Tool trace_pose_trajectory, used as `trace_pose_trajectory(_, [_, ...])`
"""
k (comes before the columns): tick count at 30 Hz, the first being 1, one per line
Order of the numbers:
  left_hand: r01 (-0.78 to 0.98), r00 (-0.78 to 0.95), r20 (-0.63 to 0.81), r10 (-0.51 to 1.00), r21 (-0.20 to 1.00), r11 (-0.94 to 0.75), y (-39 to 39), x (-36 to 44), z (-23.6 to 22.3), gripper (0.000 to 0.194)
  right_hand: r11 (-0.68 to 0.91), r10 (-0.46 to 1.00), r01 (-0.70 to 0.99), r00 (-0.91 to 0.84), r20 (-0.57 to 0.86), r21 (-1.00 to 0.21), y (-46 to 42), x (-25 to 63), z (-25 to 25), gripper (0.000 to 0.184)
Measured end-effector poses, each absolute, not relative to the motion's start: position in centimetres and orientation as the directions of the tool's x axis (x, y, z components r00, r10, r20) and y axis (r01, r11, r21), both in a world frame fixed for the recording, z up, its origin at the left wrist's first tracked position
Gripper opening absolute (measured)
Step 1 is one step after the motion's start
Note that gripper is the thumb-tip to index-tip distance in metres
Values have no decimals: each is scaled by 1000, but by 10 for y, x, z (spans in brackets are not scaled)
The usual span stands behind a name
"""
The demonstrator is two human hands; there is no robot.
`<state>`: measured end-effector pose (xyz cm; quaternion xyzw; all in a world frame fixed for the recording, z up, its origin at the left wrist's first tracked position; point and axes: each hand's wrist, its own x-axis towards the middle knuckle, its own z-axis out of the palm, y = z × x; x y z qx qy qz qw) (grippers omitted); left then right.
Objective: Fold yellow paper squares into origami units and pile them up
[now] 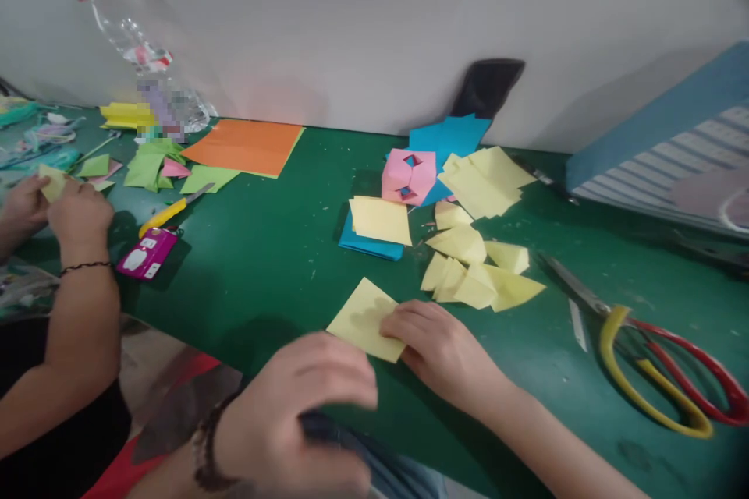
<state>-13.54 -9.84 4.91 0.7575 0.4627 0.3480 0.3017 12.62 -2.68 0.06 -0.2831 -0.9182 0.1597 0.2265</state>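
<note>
A square of pale yellow paper (360, 320) lies on the green table in front of me, one corner toward me. My right hand (441, 351) pinches its right corner, with the thumb tucked underneath. My left hand (298, 405), a beaded bracelet at the wrist, hovers nearer to me, slightly blurred; its thumb and fingers are apart with nothing between them. Beyond the square, a small stack of yellow paper (380, 220) rests on a folded blue piece (368, 243). To the right lie several folded yellow pieces (462, 273) and a pile of yellow sheets (488, 179).
Large scissors (620, 320) with red and yellow handles lie at right, before a blue box (661, 140). A pink paper cube (409, 174) sits behind. On the left are orange paper (246, 144), a purple gadget (147, 253), a yellow cutter (167, 214) and a co-worker's hands (82, 210).
</note>
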Motion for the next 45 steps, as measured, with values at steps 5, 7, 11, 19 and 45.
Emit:
trace_pose_trajectory(5, [736,260,139,956,612,-289,-99,-76,9,31,693,694,473,-641,327,-545,-32,130,-1,19])
trace_pose_trajectory(7, [775,210,157,965,575,-262,-93,-76,0,31,635,760,553,-572,309,-540,-29,129,-2,18])
trace_pose_trajectory(11, [804,177,188,966,539,-252,-86,-82,-4,38,537,841,672,-468,271,-510,-23,128,-8,25])
trace_pose_trajectory(19, [795,272,212,939,500,-343,-81,-82,-5,33,645,764,641,-548,340,-416,-20,123,-9,19])
trace_pose_trajectory(45, [798,335,24,942,523,-297,-73,-81,1,38,642,765,677,-596,244,-360,-18,122,-8,23])
